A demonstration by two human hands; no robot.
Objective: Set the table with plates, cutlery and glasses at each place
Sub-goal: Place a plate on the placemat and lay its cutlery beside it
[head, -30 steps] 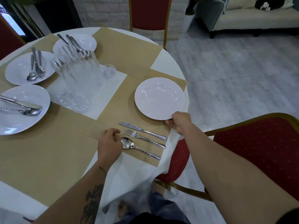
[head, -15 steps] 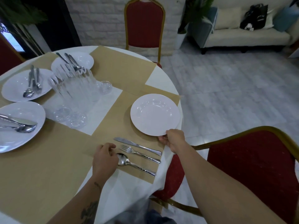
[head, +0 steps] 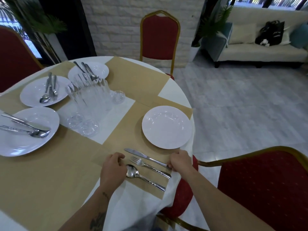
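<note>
Plate (head: 166,126): white, empty, on the tan placemat (head: 120,144) near the table edge.
Cutlery: knife (head: 145,157), fork (head: 150,166), spoon (head: 143,176) lying side by side just below the plate.
Left hand (head: 112,170): fingers curled, resting beside the spoon bowl — holding nothing visible.
Right hand (head: 179,161): pinching the knife's handle end.
Glasses (head: 90,100): clustered mid-table.
Writing: none readable.

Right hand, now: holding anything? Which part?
The right hand is closed on the handle end of the knife, which lies flat on the placemat. The left hand holds nothing.
</note>
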